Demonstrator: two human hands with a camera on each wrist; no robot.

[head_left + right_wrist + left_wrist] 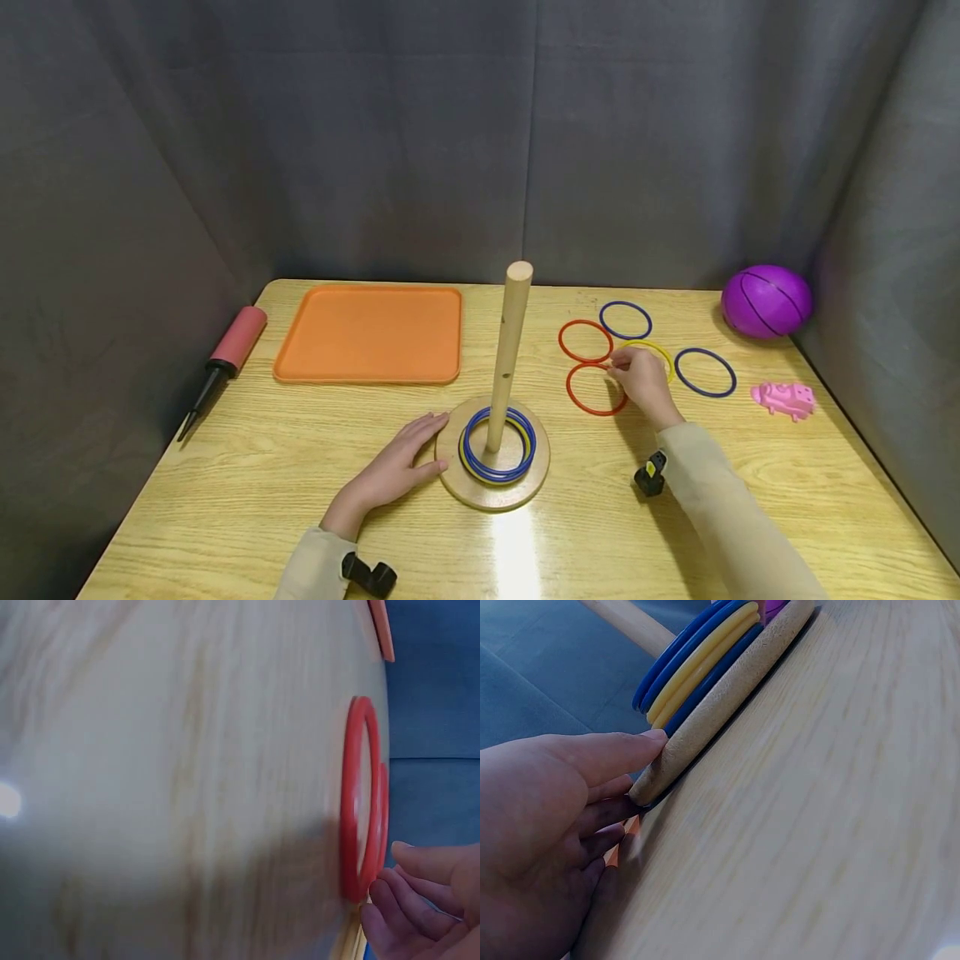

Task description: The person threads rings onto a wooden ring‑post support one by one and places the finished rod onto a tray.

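Note:
A wooden peg (508, 358) rises from a round base (491, 498). Blue and yellow rings (498, 477) lie stacked around its foot. My left hand (393, 467) lies at the base's left edge, fingers extended, with the thumb (641, 746) touching the rim. To the right of the peg, my right hand (643, 379) reaches over loose rings. Its fingertips are between a near red ring (573, 396) and a yellow ring (667, 354), the yellow one partly hidden by the hand. In the right wrist view, thumb and fingers stay apart beside the red ring (350, 802).
Another red ring (561, 337) and blue rings (626, 302) lie around the right hand. An orange tray (375, 333) sits at back left, beside a pink and black hand pump (236, 342). At right are a purple ball (767, 302) and a pink toy (785, 400). Grey curtains surround the table.

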